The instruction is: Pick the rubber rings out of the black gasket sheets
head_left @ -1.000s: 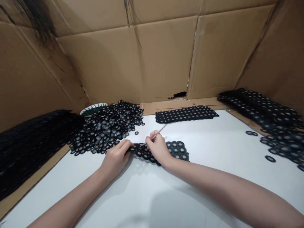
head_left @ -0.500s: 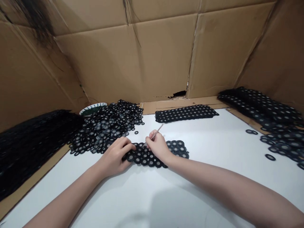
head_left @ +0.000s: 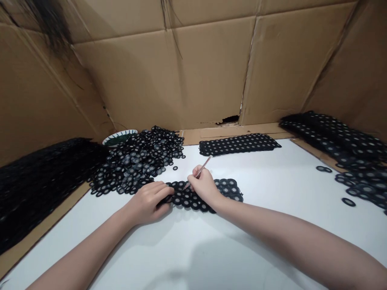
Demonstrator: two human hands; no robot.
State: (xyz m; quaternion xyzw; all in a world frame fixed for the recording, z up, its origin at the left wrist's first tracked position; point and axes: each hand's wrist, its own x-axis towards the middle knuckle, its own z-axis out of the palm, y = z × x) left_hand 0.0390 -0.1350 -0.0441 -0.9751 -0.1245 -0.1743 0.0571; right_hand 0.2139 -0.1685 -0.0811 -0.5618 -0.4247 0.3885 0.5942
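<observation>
A strip of joined black rings with pale centres (head_left: pixel 228 188) lies on the white tabletop (head_left: pixel 169 249). My left hand (head_left: pixel 153 201) grips the left end of this strip between curled fingers and thumb. My right hand (head_left: pixel 204 183) is closed in a pinch round a thin pen-like tool (head_left: pixel 203 166), whose lower tip touches the strip just right of my left hand. Part of the strip is hidden beneath my right hand and wrist.
Loose rings (head_left: pixel 133 161) are heaped at the back left beside a patterned dish (head_left: pixel 120 137). A finished-looking ring panel (head_left: pixel 238 144) lies at the back. Dark stacks (head_left: pixel 39 177) (head_left: pixel 338 137) stand left and right. Cardboard walls (head_left: pixel 169 76) rise behind.
My left hand has shifted slightly, its fingers curling lower over the strip's end. The tool in my right hand has tilted and moved a little to the right. The whole view has shifted slightly.
</observation>
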